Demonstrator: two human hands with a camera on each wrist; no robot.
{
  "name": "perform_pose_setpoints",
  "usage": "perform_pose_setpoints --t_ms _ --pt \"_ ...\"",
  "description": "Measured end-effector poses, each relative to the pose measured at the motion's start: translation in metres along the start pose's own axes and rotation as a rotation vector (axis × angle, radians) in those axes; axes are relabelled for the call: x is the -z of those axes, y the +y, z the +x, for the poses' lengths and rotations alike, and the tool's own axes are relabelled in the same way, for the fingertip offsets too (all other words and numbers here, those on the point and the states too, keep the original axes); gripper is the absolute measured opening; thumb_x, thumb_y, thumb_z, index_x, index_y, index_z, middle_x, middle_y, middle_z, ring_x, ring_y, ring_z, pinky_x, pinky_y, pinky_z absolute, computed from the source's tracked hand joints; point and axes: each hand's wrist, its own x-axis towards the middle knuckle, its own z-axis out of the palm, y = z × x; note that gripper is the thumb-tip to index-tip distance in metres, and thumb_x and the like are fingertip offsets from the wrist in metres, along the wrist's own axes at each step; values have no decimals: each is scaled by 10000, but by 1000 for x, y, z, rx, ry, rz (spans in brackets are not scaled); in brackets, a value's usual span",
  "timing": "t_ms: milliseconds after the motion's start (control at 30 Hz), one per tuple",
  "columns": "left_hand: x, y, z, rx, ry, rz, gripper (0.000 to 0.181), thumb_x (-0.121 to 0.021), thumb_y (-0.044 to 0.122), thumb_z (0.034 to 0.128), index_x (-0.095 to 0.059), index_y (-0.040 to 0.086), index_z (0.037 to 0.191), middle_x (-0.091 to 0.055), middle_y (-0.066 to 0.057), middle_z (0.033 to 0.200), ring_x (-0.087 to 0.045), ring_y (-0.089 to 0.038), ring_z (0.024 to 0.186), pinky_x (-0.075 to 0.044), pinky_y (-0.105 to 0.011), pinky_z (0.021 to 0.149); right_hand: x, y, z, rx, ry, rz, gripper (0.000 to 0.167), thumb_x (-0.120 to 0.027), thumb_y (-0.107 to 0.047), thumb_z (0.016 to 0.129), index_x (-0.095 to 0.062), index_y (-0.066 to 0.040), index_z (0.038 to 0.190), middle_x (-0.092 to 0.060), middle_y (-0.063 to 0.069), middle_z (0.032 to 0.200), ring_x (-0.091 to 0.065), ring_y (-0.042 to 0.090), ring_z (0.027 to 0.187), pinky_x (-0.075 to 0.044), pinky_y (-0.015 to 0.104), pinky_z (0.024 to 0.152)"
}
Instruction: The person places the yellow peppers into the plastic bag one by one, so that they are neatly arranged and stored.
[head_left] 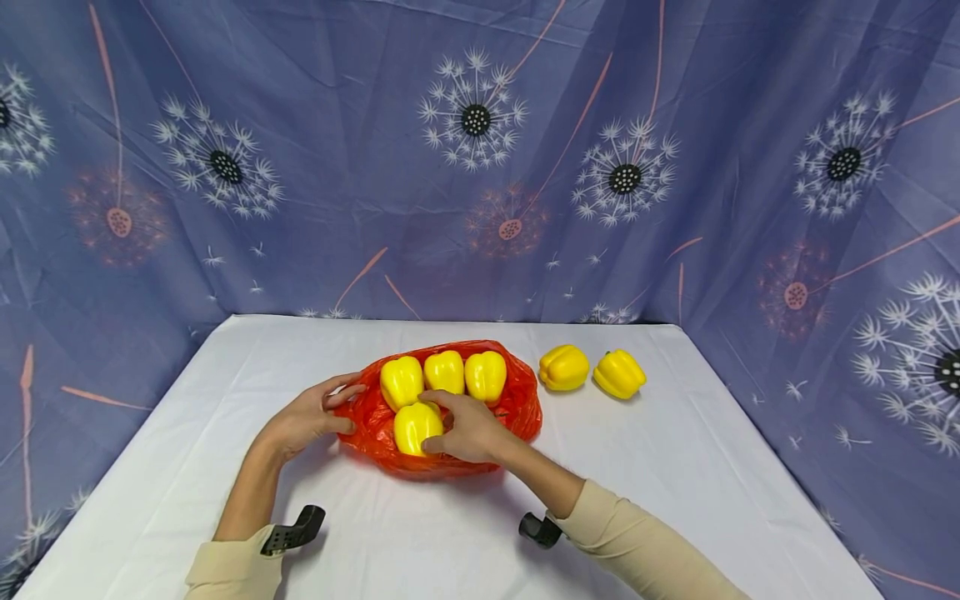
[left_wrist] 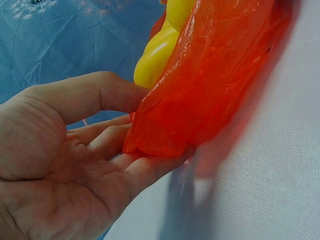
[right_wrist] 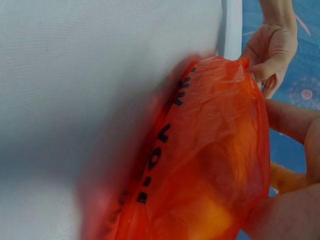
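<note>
A red plastic bag [head_left: 365, 425] lies wide open on the table with several yellow bell peppers inside. Three of them, such as this yellow bell pepper [head_left: 485, 377], stand in a row at the back. My right hand [head_left: 470, 429] grips the front yellow bell pepper [head_left: 414, 429] in the bag, thumb on the near side and fingers over the top. At the bag's left end, my left hand [head_left: 302, 421] holds the edge between thumb and fingers; the left wrist view shows the thumb on the red film [left_wrist: 185, 110] with fingers beneath. Dark lettering marks the bag's side [right_wrist: 200, 145].
Two more yellow bell peppers, one nearer the bag [head_left: 564, 367] and one farther right [head_left: 619, 373], lie on the white tablecloth [head_left: 675, 483]. A blue dandelion-patterned curtain [head_left: 360, 167] stands behind and at both sides.
</note>
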Motion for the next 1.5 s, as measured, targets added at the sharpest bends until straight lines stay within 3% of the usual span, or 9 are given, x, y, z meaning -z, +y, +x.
perform_pose_setpoints --t_ms 133,533,933,1200,1500 --pt "0 -1 0 -10 -6 0 875 -638 -55 805 -232 -31 1580 -380 -292 1568 -390 -396 1348 -515 -234 676 -1 2 0 1 1 26 660 -803 -223 810 -581 -189 1431 -656 10 1103 -512 155 874 -444 306 776" --pt "0 -1 0 -4 0 -2 872 -642 -54 807 -240 -25 1580 -392 -282 1565 -394 -385 1346 -500 -235 663 -4 1 1 6 1 51 639 -797 -183 799 -593 -192 1405 -639 25 1003 -524 150 852 -460 286 750" --pt "1 -1 1 14 -9 9 873 -647 -49 810 -236 -23 1580 -381 -279 1573 -392 -399 1378 -546 -232 725 -3 -5 4 -49 -23 111 641 -794 -224 812 -581 -225 1417 -634 38 964 -535 149 832 -468 292 725" --pt "0 -2 1 10 -10 8 872 -650 -45 808 -241 -23 1578 -382 -279 1572 -385 -381 1365 -525 -226 710 -6 -4 5 -67 -17 121 647 -804 -308 830 -563 -205 1421 -573 69 836 -481 137 702 -427 300 711" --pt "2 -3 1 1 -9 6 876 -648 -55 804 -236 -31 1577 -383 -281 1571 -367 -393 1379 -516 -223 695 -10 -5 5 -49 -19 92 650 -816 -297 826 -554 -197 1413 -573 52 788 -485 126 672 -428 273 668"
